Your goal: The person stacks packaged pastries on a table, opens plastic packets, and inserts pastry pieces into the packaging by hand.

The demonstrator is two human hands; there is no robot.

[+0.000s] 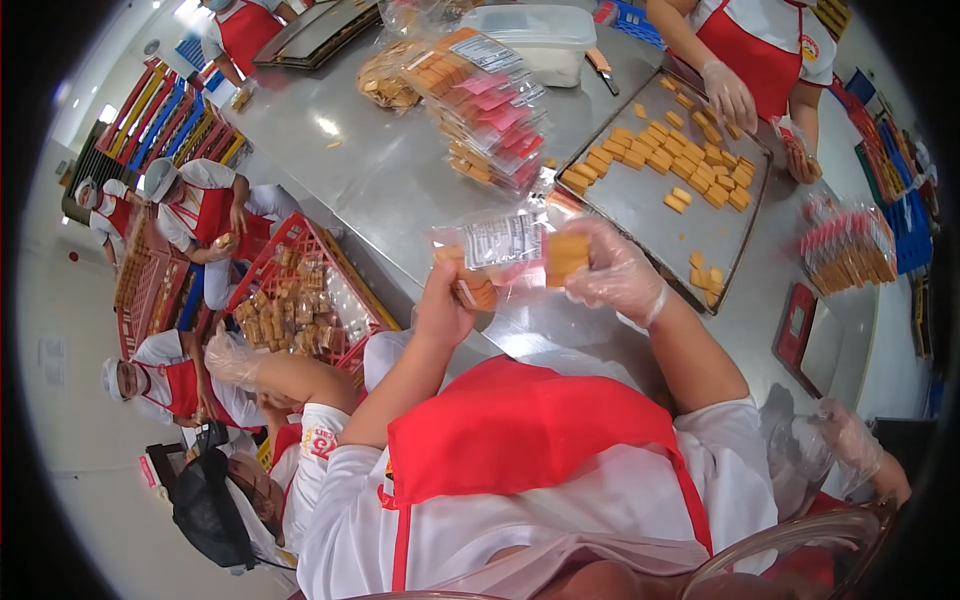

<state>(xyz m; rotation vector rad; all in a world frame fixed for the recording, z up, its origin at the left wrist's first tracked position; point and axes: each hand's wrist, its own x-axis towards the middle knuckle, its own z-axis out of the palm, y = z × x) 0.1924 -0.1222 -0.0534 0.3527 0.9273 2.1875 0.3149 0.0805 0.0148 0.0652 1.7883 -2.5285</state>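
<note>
My left hand [445,305] is closed around one end of a clear plastic packet [503,241] with a printed label and some biscuits inside it. My right hand [618,272], in a clear plastic glove, grips a small block of golden rectangular biscuits [567,259] at the packet's other end. Whether those biscuits are inside the plastic or just at its mouth I cannot tell. Beyond my right hand lies a metal tray [722,283] with many loose biscuits [690,160] in rows. Past my left hand, filled packets [490,110] with pink labels are stacked on the steel table [370,190].
A lidded plastic tub [540,45] and a knife [601,70] are at the back. Across the tray, a co-worker's gloved hand [730,95] reaches over the biscuits. More packets [848,250] stand at right. A red crate [350,290] of packets is at left, beside another co-worker's arm [300,375].
</note>
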